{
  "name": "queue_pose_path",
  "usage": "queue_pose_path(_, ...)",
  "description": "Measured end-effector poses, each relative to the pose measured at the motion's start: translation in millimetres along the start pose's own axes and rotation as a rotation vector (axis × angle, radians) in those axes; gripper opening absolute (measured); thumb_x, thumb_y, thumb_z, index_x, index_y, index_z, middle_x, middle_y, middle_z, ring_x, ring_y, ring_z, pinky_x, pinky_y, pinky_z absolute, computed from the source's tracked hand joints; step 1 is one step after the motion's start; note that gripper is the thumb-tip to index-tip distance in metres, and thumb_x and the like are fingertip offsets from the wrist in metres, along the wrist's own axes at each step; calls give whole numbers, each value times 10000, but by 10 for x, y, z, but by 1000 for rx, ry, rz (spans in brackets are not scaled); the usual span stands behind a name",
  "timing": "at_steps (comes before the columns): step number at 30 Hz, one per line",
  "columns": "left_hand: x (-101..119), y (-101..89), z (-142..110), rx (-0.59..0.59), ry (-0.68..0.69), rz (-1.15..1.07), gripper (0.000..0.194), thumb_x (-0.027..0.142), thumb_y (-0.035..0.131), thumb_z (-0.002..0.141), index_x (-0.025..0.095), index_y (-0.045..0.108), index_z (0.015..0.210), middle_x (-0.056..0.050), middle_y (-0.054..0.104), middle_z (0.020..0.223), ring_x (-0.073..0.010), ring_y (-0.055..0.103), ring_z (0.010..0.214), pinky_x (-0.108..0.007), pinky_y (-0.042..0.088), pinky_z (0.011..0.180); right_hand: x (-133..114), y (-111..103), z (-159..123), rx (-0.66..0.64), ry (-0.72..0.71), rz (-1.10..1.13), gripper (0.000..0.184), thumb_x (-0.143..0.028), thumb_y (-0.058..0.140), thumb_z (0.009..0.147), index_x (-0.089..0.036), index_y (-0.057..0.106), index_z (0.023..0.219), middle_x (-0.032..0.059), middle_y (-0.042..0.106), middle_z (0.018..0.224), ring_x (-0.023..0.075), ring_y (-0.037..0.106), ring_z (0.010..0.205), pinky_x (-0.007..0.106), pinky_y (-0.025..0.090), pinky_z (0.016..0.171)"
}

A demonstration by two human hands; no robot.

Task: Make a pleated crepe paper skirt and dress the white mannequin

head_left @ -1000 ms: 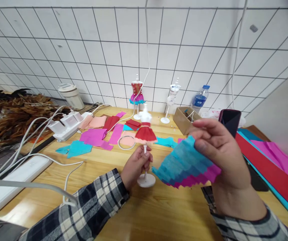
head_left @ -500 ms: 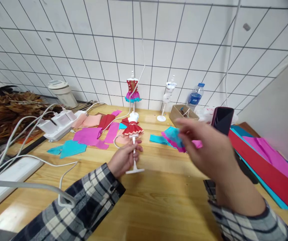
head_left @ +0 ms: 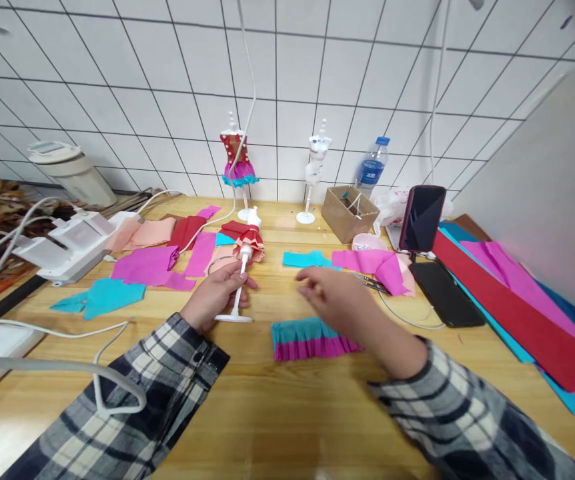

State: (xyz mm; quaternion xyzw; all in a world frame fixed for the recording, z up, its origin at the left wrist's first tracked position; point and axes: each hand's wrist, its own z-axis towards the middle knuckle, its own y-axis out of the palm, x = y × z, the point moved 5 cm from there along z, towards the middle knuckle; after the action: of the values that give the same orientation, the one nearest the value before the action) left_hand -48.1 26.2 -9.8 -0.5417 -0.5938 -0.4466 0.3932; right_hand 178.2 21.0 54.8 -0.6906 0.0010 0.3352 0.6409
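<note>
Gripping the slim, tilted stand (head_left: pixel 239 292) just left of centre, the left hand (head_left: pixel 212 297) is risking a slip. The right hand (head_left: pixel 337 300) is hovering empty, fingers narrowly parted — its low wrist could be dragging the strip (head_left: pixel 300 341), lower centre.

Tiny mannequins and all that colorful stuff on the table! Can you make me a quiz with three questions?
1. Which hand holds the tiny mannequin in the red skirt?
A) left hand
B) right hand
C) neither hand
2. True or false: the phone leaning upright is inside the cardboard box.
3. Fill in the missing color: the bottle behind the cardboard box has a ____ cap.
Key: 1 A; 2 false; 3 blue.
</note>
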Motion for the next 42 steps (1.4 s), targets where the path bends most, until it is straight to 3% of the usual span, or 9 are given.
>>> queue_pose_path(5, -102, 142, 63, -28, 70, -42, 546, 398, 731, 775, 186, 548, 1244, -2, 686, 810, -92, 559, 522, -227, 499, 506, 872, -159, -360, -196, 386, -240, 337, -415, 465, 957, -192, 686, 835, 109, 730, 827, 230, 652, 754, 308, 334, 584)
queue_pose_path(9, -74, 206, 333, -96, 75, 176, 526, 438, 763, 715, 158, 607, 1132, 16, 653, 683, -94, 538, 503, -197, 431, 468, 1039, 68, -569, -183, 354, -109, 146, -335, 611, 865, -229, 654, 955, 41, 705, 861, 197, 629, 772, 284, 351, 612)
queue_pose_path(14, -26, 113, 531, -161, 6, 453, 572, 435, 770, 695, 151, 614, 1166, 69, 543, 527, -74, 396, 349, -191, 274, 349, 954, 89, -583, -166, 290, 57, 16, -216, 594, 809, -211, 600, 796, 13, 645, 787, 163, 589, 721, 266, 393, 636)
queue_pose_path(18, -90, 39, 465, -144, 72, 349, 681, 484, 736, 721, 155, 539, 1283, 74, 551, 571, -74, 398, 363, -195, 286, 352, 826, -343, -613, -112, 275, 238, 145, -366, 571, 852, -228, 548, 891, -48, 567, 620, 138, 525, 557, 240, 373, 519)
queue_pose_path(22, -139, 51, 435, -151, 105, 336, 632, 500, 712, 737, 160, 549, 1244, 84, 532, 565, -71, 393, 375, -194, 287, 372, 517, -1042, -684, 255, 246, 3, 337, -405, 629, 847, -246, 571, 1139, -5, 667, 760, 170, 614, 620, 262, 430, 542)
queue_pose_path(25, -123, 99, 437, -177, 110, 376, 599, 512, 711, 724, 147, 563, 1176, 87, 516, 547, -75, 393, 379, -199, 290, 381, 156, -1229, -673, 434, 159, -157, 429, -312, 673, 835, -279, 554, 1246, 12, 710, 878, 179, 657, 678, 273, 460, 582)
queue_pose_path(31, -79, 69, 353, -219, 56, 422, 534, 613, 680, 729, 156, 619, 999, 23, 615, 633, -79, 467, 420, -197, 329, 405, -125, -213, -354, 180, 58, 2, 484, -164, 646, 829, -268, 534, 1289, 14, 694, 936, 172, 666, 746, 302, 505, 685)
queue_pose_path(35, -63, -71, 209, -224, -46, 438, 595, 615, 721, 685, 149, 630, 1044, -18, 648, 725, -158, 635, 607, -240, 470, 514, -54, 528, -381, -13, 148, 273, 791, -223, 731, 765, -205, 353, 1460, 73, 646, 1138, 157, 666, 784, 305, 542, 718)
queue_pose_path(42, 297, -471, -72, 42, 226, 927, 445, 519, 567, 787, 184, 712, 1040, -37, 704, 814, -197, 634, 749, -278, 446, 651, 61, 337, -391, -25, -90, 39, 188, -293, 571, 922, -263, 695, 1061, 27, 690, 936, 182, 647, 835, 317, 478, 743)
